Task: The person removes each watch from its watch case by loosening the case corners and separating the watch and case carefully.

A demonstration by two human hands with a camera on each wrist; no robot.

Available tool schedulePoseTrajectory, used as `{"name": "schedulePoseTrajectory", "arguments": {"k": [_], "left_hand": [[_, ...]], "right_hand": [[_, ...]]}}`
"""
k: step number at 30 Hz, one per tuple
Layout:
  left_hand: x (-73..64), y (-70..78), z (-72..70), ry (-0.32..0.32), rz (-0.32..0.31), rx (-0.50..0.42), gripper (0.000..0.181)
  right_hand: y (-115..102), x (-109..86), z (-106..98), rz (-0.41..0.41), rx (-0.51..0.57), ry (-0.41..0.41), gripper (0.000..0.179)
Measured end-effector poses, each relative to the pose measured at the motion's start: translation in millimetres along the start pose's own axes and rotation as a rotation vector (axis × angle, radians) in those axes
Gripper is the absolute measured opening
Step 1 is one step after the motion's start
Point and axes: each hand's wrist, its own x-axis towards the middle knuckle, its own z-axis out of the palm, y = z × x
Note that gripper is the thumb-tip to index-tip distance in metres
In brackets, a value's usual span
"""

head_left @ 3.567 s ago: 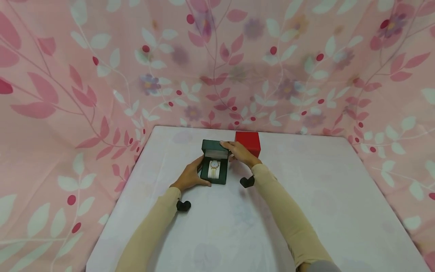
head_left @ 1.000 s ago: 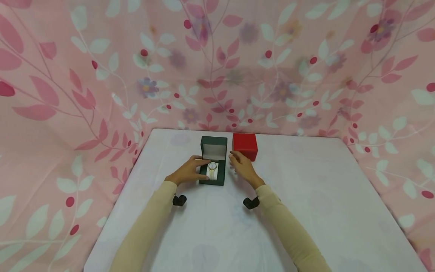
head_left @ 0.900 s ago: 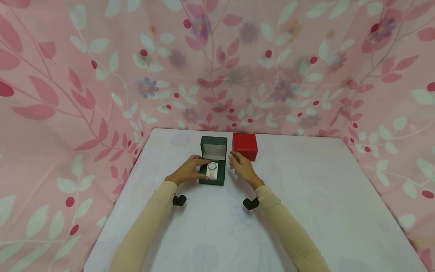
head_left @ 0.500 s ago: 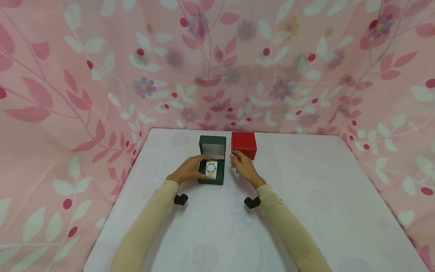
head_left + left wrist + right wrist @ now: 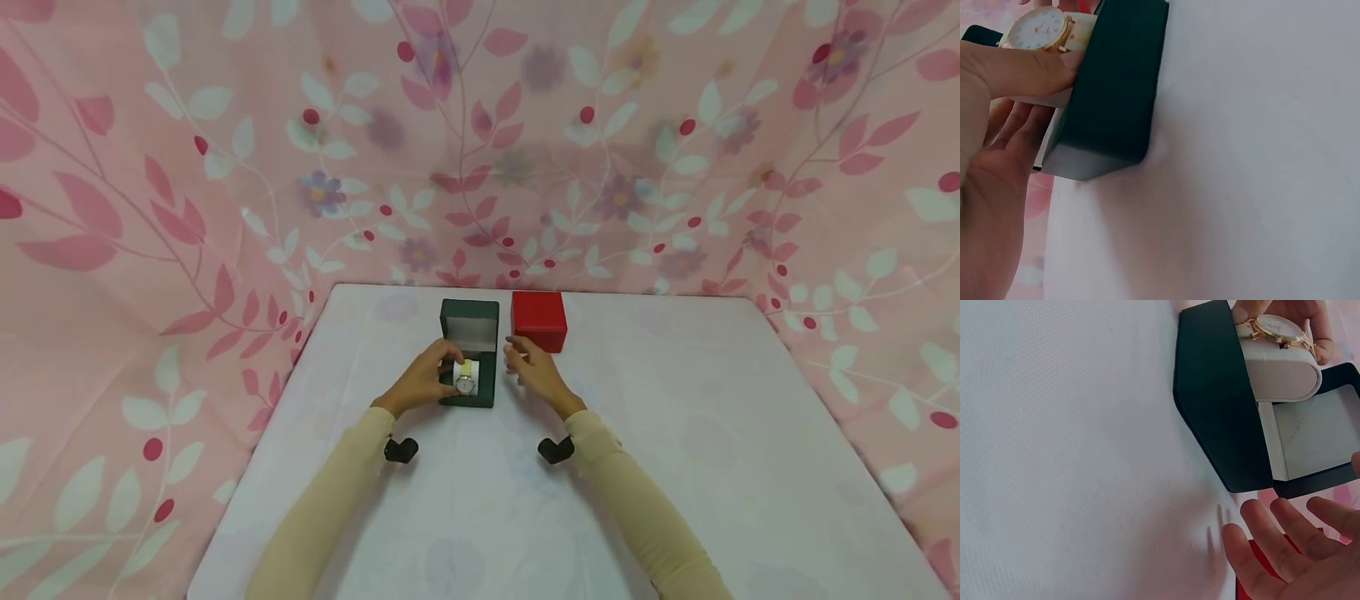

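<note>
A dark green watch box (image 5: 486,388) stands on the white-covered table with its lid (image 5: 1319,434) raised. Its white cushion (image 5: 1282,380) bears a wristwatch (image 5: 465,384) with a gold-rimmed white dial and pale strap. My left hand (image 5: 416,380) pinches the cushion between thumb (image 5: 1035,74) and fingers; the cushion sticks up above the box's front wall in the right wrist view. Just right of the green box hovers my right hand (image 5: 540,371), fingers loosely spread and touching nothing. The cushion's underside is hidden.
A closed red box (image 5: 540,313) stands right of the green one, behind my right hand. White cloth (image 5: 675,433) covers the table. Pink floral fabric (image 5: 480,150) hangs behind it and on both sides.
Earlier, my right hand left the raised lid, and my left hand went from the box's side to the cushion. Since half a second ago, the cushion has turned, its dial coming toward the box's front.
</note>
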Motion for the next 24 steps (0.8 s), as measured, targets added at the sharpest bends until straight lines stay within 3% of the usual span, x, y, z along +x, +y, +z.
{"name": "schedulePoseTrajectory", "arguments": {"k": [6, 12, 16, 19, 22, 24], "left_hand": [[-5.8, -4.8, 1.0, 0.037, -0.072, -0.17, 0.048], [-7.7, 0.4, 2.0, 0.114, -0.052, -0.285, 0.043], [-7.6, 6.5, 0.9, 0.142, -0.017, -0.34, 0.041], [-8.2, 11.6, 0.6, 0.13, -0.039, -0.383, 0.041], [-8.5, 14.5, 0.3, 0.139, -0.065, -0.425, 0.041], [-7.6, 15.2, -0.7, 0.165, -0.082, -0.445, 0.042]], "right_hand": [[1, 0.1, 2, -0.011, 0.001, -0.033, 0.053], [-4, -3.1, 4, -0.052, 0.002, -0.056, 0.049], [-7, -5.2, 6, -0.218, -0.099, -0.107, 0.055], [-5, -5.1, 9, -0.325, -0.232, -0.135, 0.053], [-2, -5.7, 13, -0.34, -0.329, -0.156, 0.05], [0, -6.8, 15, -0.319, -0.324, -0.169, 0.053]]}}
